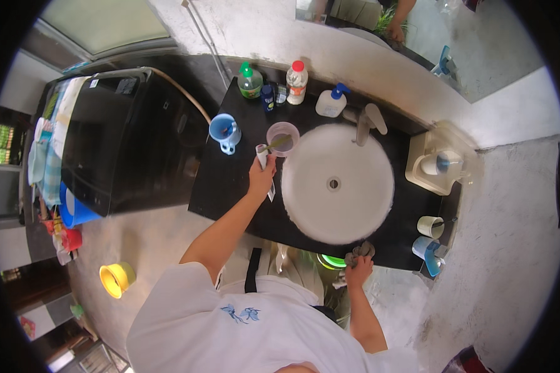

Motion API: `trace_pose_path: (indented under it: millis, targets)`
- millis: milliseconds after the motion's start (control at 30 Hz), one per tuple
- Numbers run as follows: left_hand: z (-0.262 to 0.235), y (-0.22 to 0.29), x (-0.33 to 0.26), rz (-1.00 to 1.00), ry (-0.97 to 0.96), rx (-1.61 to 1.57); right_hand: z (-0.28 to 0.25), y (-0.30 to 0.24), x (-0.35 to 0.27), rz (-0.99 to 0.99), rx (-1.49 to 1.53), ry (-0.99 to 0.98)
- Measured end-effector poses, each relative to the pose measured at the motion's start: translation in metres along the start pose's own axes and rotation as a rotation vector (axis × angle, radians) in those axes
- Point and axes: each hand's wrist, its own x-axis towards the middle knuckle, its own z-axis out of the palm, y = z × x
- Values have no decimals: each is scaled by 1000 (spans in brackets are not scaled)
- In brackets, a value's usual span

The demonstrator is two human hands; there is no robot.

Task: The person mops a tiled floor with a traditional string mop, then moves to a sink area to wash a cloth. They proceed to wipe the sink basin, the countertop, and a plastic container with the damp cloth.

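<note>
My left hand point(262, 176) is closed around a slim white tube point(262, 156), upright over the black counter point(242, 193). Just beyond it stands a pinkish see-through cup point(283, 127), with a greenish stick-like thing point(276, 143) leaning across it toward the tube's top; whether the two touch, I cannot tell. At the counter's front edge my right hand point(359, 272) grips a crumpled grey-brown cloth point(360, 253). Between the hands lies the round white basin point(339, 205), with its drain in the middle and a grey faucet point(370, 121) behind.
Along the back are a green pump bottle point(250, 84), a red-capped bottle point(297, 84) and a white pump bottle point(331, 102). A blue mug point(224, 130) stands left, a beige bin point(430, 163) and cups point(429, 227) right. A black washing machine point(124, 143) flanks the counter.
</note>
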Motion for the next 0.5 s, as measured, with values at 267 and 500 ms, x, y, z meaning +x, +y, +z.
trace_pose_path:
  millis: [267,500]
  targets:
    - [-64,4,14,-185,-260,225,-32,-106,43,32,478,-163]
    - [-114,7,6,-260,-417,317,19,-258,147,-286,466,-46]
